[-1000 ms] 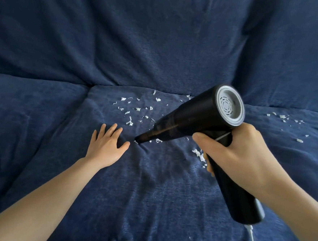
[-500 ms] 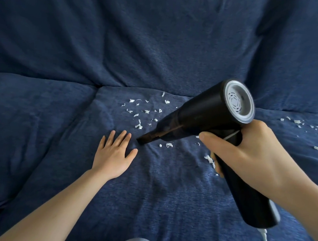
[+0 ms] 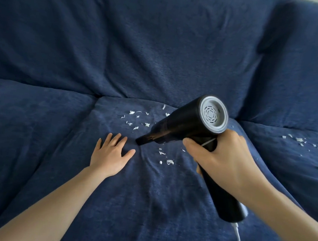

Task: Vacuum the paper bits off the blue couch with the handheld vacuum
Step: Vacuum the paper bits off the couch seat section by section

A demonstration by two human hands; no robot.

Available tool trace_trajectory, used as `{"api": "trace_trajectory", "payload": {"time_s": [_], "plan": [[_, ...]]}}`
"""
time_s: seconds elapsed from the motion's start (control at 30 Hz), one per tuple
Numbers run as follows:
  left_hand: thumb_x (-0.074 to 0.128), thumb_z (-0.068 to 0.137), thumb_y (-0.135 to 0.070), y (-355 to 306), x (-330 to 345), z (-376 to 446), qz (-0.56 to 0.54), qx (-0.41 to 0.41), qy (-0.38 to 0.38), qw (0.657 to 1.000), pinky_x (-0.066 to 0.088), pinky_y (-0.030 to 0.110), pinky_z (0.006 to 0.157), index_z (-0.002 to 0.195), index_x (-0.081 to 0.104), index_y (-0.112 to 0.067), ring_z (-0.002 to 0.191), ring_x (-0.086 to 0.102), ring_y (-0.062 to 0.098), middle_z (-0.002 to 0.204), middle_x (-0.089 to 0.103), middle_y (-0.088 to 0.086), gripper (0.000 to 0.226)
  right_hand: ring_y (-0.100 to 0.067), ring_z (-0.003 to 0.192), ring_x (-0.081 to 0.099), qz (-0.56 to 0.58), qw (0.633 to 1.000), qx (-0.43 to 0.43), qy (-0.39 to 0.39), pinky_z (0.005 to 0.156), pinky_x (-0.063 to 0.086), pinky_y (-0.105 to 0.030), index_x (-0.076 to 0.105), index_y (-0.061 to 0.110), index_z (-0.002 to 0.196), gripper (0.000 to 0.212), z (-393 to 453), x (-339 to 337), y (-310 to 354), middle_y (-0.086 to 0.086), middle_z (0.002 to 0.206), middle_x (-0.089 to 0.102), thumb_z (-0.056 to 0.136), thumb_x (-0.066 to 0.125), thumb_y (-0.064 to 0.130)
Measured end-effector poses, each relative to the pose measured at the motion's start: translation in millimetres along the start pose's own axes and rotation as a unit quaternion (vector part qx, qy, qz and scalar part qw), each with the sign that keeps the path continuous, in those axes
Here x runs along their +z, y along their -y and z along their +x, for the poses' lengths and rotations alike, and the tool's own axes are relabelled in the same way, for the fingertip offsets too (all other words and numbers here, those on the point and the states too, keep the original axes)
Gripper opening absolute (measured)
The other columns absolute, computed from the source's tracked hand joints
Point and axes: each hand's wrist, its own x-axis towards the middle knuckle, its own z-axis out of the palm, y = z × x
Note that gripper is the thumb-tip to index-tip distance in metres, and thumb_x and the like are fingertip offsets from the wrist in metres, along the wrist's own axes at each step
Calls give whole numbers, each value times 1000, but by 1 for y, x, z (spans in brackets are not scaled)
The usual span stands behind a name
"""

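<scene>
My right hand grips the handle of a black handheld vacuum with a grey vented rear cap. Its narrow nozzle points down-left and touches the blue couch seat. My left hand lies flat on the cushion with fingers spread, just left of the nozzle. White paper bits are scattered beyond the nozzle, and a few more bits lie right under the vacuum body.
Another patch of paper bits lies on the right seat cushion. The couch backrest rises behind. A white cord hangs from the vacuum's handle base. The left seat cushion shows no bits.
The nozzle has moved slightly forward along the cushion toward the far cluster of bits, and fewer bits lie near its tip. My left hand stayed flat beside it. The view shifted left.
</scene>
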Motion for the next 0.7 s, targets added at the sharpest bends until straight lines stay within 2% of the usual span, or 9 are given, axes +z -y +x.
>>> {"api": "trace_trajectory", "payload": {"time_s": [0.13,0.23,0.33,0.5,0.6,0.7], "plan": [[8,86,-72,5,9,8,31,-5,-47,998,5,45,121,153,18,-30,149,3,18,161,10,-9,80,-8,56,65,-9,1000,-4,-8,60,46,-12,60,10,59,38,20,5,-2,5,49,68,76,60,45],[-2,75,-74,6,15,7,30,-5,-81,996,9,43,120,150,26,-31,149,10,16,160,18,-11,91,-9,47,63,13,1000,8,18,67,53,-30,61,4,61,40,27,6,-1,-5,48,67,76,61,42],[-1,75,-74,7,17,10,27,-6,-88,996,8,42,120,150,28,-32,148,11,15,159,20,-12,91,-9,43,61,40,998,12,47,64,50,-31,61,2,61,41,24,6,4,-9,48,66,76,63,40],[-3,74,-74,8,19,8,35,-4,-84,996,7,43,120,151,26,-30,149,10,17,160,18,-11,93,-10,51,64,-4,999,-10,52,69,55,-34,61,6,59,41,21,10,13,-4,50,68,75,60,44],[-8,73,-72,7,19,8,48,1,-74,996,6,44,120,153,19,-29,149,7,18,161,13,-10,94,-13,59,64,-24,999,-5,22,73,53,-35,62,5,61,42,28,12,11,-2,51,68,74,58,45],[-10,72,-71,8,19,9,50,4,-69,996,5,45,120,153,16,-29,149,5,19,161,11,-9,95,-10,59,64,-18,1000,15,6,75,52,-34,62,6,60,43,36,15,8,-2,49,68,75,58,45]]}}
